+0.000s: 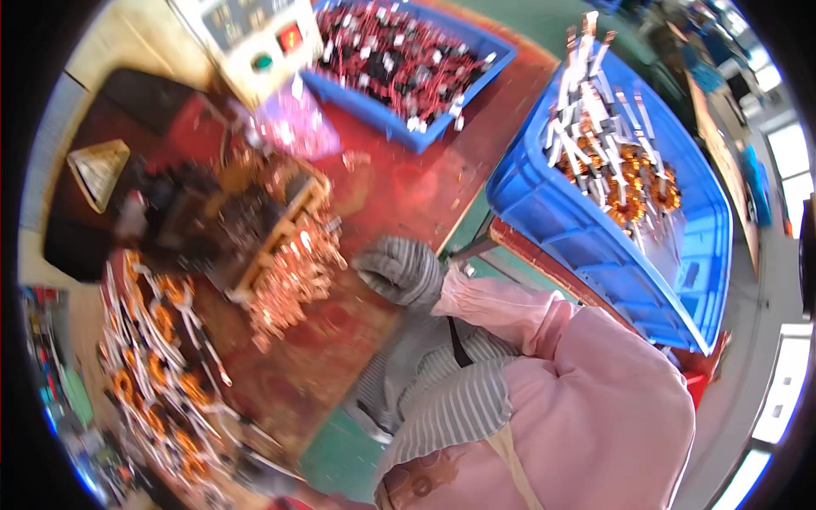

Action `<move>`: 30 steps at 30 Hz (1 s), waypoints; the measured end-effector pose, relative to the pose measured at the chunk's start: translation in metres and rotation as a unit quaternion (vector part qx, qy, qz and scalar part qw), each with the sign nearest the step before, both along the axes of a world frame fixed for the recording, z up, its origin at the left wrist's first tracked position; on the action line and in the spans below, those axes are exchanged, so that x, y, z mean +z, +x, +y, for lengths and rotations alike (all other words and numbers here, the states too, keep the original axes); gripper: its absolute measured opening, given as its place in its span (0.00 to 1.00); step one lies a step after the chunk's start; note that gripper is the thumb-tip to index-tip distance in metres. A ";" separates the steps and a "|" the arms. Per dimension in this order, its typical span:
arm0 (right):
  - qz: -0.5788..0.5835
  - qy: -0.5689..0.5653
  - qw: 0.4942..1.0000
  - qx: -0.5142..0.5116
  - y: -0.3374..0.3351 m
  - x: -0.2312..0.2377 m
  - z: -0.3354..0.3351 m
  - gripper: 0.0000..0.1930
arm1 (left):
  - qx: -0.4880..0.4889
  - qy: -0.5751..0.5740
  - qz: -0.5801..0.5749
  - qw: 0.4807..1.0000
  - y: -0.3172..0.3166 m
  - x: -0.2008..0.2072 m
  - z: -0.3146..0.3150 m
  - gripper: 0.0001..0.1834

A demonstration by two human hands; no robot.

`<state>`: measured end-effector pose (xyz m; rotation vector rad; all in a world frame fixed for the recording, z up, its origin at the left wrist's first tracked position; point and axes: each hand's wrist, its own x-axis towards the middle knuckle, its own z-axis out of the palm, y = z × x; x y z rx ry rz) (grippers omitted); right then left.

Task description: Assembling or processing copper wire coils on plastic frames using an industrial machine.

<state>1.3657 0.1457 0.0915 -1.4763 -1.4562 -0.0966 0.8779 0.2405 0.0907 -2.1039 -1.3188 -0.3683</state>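
Observation:
My right hand point(399, 270), in a grey striped glove with a pink sleeve behind it, is over the near edge of the red worktable point(357, 340). Its fingers are curled in; whatever they may hold is hidden. Just left of it lies a heap of small copper terminals point(293, 276), spilling along the edge of a wooden-sided tray point(285, 225). At the lower left, a blurred dark grey shape beside a red patch seems to be my left hand point(259, 474). It is near copper-wound ring coils point(157, 370) with white-sleeved leads, and its fingers cannot be made out.
A blue crate point(544, 204) at the right holds more coils with white leads. At the back stands a blue tray point(408, 136) of red and black wires with white connectors. A pale control box point(255, 51) and pink plastic bag point(293, 119) are at the back left.

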 end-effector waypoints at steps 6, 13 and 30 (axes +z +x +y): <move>0.019 0.025 0.999 0.015 0.006 0.012 0.010 0.11 | 0.139 -0.094 -0.045 0.985 -0.051 -0.017 0.035 0.15; -0.028 -0.065 0.995 0.065 0.004 -0.003 0.011 0.11 | 0.274 -0.241 -0.127 0.922 -0.020 0.006 0.028 0.12; -0.246 -0.172 0.901 0.312 0.015 0.100 -0.064 0.15 | 0.120 0.034 -0.207 0.970 0.057 0.035 -0.019 0.10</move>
